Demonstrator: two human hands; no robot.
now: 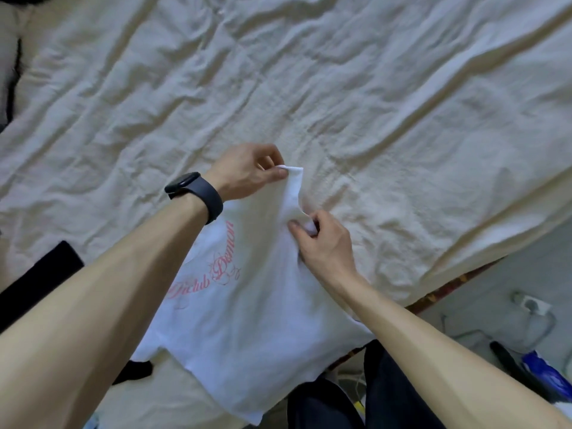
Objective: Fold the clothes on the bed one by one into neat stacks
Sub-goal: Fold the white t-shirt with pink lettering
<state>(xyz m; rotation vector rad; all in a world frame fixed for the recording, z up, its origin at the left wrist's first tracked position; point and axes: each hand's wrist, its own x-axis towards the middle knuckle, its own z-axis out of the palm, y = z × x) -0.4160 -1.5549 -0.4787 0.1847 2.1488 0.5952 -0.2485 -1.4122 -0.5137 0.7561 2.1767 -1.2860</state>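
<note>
At the near edge of the bed [340, 72], a white shirt [247, 320] with a pink print [216, 267] lies partly spread on the rumpled cream sheet, its lower hem hanging over the bed's side toward the person. The left hand [244, 171], a dark watch [192, 190] on its wrist, pinches the far corner of the shirt between thumb and forefinger and lifts it just off the sheet. The right hand [325, 243] pinches the same edge a little nearer, with a small bunch of cloth caught under its curled fingers. A black garment [40, 274] lies to the left, apart from the shirt.

The shirt looks thin, light and limp. It will likely sag and crease wherever it is unsupported and drag on the wrinkled sheet. Seams, hem corners and shoulder points seem the best places to grip, two at a time and held taut, so the edge stays straight as it is folded. A one-hand lift would probably let the cloth bunch.
</note>
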